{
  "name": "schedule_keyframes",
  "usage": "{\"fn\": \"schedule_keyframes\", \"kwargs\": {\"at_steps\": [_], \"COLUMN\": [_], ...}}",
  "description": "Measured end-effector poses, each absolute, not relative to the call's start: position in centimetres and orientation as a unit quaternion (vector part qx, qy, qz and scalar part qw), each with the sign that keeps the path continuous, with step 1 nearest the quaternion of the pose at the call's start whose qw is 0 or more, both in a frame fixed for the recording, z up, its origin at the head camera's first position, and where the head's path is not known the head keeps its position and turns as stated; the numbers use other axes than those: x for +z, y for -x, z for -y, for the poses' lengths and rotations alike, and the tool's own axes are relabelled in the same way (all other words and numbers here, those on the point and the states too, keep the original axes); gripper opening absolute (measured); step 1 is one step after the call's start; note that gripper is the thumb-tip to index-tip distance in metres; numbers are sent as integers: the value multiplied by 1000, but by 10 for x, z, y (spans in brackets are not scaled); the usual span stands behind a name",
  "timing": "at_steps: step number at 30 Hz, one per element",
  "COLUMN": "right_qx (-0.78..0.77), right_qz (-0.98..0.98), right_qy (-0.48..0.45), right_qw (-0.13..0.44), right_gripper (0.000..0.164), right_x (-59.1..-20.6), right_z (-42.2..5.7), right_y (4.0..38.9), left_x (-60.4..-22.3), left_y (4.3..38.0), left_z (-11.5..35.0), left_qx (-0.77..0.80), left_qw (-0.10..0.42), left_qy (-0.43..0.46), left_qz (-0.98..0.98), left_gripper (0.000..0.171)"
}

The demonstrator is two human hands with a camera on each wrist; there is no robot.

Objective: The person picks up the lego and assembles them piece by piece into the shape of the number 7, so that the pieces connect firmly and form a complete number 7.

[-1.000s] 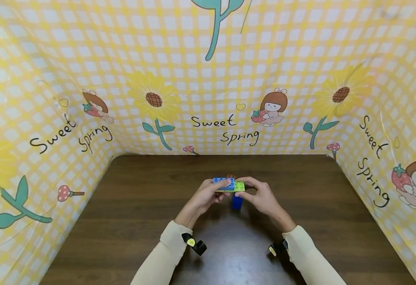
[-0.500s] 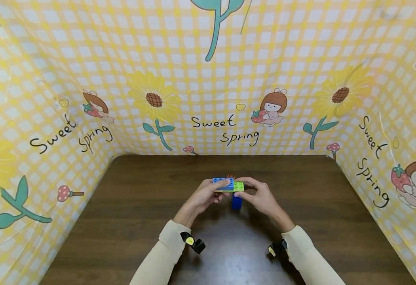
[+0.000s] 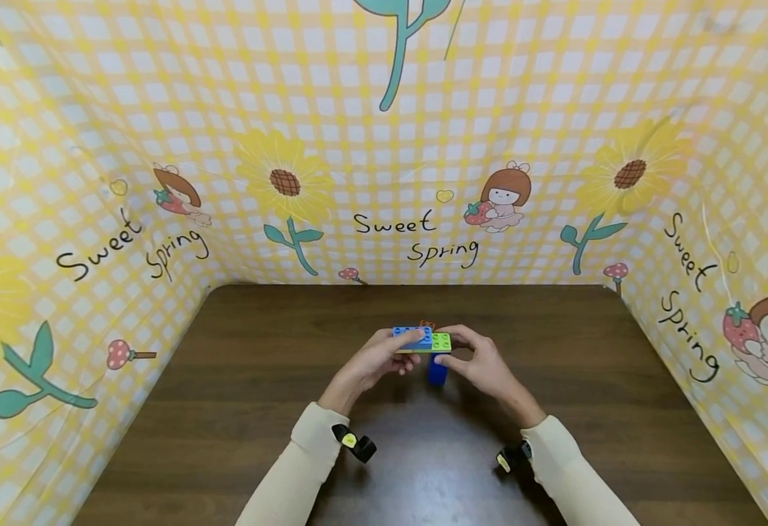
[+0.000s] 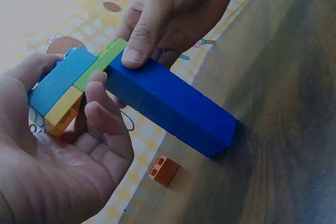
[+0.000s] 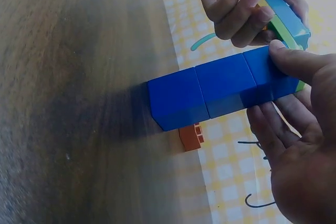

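Observation:
A tower of dark blue building bricks (image 4: 178, 106) stands upright on the table, with a flat lime green brick (image 3: 440, 342) across its top, jutting to the left. On the jutting part sits a light blue brick (image 4: 65, 80), and below it is a yellow-orange brick (image 4: 64, 109). My left hand (image 3: 375, 363) pinches this overhanging end, thumb over the light blue studs and fingers curled underneath. My right hand (image 3: 485, 365) grips the top of the tower, its thumb on the near face of the uppermost dark blue brick and its fingers behind.
A small orange brick (image 4: 167, 172) lies on the table behind the tower. The brown wooden table (image 3: 259, 409) is walled by a yellow checked cloth (image 3: 390, 168) at the back and both sides.
The left forearm has shifted very slightly to the left. Both hands keep their hold, and the bricks stay in the same arrangement.

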State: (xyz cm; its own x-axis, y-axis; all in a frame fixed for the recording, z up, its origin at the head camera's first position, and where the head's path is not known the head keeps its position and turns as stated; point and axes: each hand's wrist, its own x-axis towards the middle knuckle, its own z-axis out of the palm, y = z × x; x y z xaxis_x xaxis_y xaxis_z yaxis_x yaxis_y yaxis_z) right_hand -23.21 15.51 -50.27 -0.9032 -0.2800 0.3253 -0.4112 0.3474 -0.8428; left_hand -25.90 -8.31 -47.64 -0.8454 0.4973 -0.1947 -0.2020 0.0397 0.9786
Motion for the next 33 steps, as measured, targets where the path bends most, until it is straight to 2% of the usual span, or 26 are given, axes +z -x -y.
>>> {"fn": "schedule_keyframes", "kwargs": {"at_steps": [7, 10, 14, 16, 18, 21, 25, 29, 33], "right_qx": [530, 535, 535, 535, 535, 537, 540, 540, 543], "right_qz": [822, 819, 819, 820, 820, 820, 818, 818, 817], "right_qy": [-201, -200, -199, -197, -194, -192, -191, -192, -189], "right_qw": [56, 56, 55, 55, 54, 52, 46, 43, 37], "right_gripper": [38, 38, 39, 39, 40, 40, 40, 41, 40], "right_x": [-504, -504, -504, -504, -505, -505, -506, -507, -508], "right_z": [-158, -159, -159, -159, -159, -160, -161, -162, -162], "right_y": [231, 229, 228, 227, 227, 226, 225, 225, 226], "left_x": [-475, -475, -475, -474, -473, -472, -475, -479, -487], "left_y": [260, 260, 265, 269, 273, 282, 294, 306, 321], "left_z": [85, 87, 91, 92, 94, 97, 101, 103, 99], "left_qx": [673, 661, 642, 633, 633, 633, 625, 583, 517], "left_qw": [271, 269, 226, 186, 148, 102, 82, 74, 52], "left_qy": [-116, -119, -101, -91, -85, -89, -111, -138, -160], "left_qz": [-678, -691, -726, -746, -755, -762, -768, -797, -839], "left_gripper": [47, 55, 72, 74, 68, 48, 30, 28, 17]}}
